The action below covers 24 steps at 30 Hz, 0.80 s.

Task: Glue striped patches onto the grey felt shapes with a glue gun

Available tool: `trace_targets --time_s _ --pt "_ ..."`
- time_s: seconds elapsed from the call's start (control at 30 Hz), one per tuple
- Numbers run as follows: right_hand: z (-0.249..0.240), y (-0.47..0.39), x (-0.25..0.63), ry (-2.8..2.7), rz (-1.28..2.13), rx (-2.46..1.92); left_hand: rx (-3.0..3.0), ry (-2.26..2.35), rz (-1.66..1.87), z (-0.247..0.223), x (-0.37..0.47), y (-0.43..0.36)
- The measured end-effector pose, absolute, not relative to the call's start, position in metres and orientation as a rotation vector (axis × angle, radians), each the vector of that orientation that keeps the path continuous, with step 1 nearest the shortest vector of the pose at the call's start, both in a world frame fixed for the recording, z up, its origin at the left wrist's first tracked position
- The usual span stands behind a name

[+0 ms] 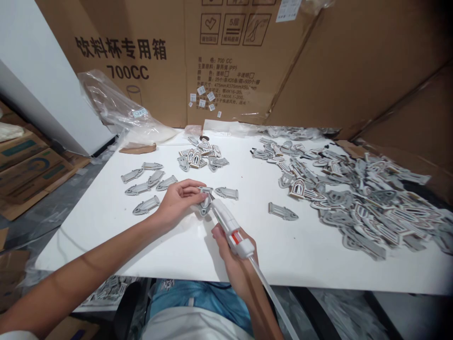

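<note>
In the head view my left hand (pixel 182 198) is closed on a small grey arched piece (pixel 204 206) just above the white table (pixel 170 250). My right hand (pixel 235 257) grips a white glue gun (pixel 226 219) with an orange-red part; its tip points at the held piece. A white glue stick or cord (pixel 274 297) runs from the gun's rear. Close by lies a single grey piece (pixel 227 193), and to the left several more grey pieces (pixel 146 205) are spread out. Another grey piece (pixel 283 211) lies right of the gun.
A large heap of grey and white pieces (pixel 368 208) covers the table's right side. A smaller pile (pixel 200 153) lies at the back middle. Cardboard (pixel 226 61) stands behind the table. Clear plastic film (pixel 130 118) lies at the back left.
</note>
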State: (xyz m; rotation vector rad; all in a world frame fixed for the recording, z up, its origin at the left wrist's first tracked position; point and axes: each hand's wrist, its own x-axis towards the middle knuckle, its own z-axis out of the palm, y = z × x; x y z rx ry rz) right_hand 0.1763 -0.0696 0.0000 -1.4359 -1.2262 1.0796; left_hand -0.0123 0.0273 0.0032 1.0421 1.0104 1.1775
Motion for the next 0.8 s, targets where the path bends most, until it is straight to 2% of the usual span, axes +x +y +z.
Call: trace_targets --time_s 0.8 --pt "-0.012 -0.067 0.177 -1.274 1.061 -1.444 1.111 1.012 1.170 0.003 -0.012 0.025"
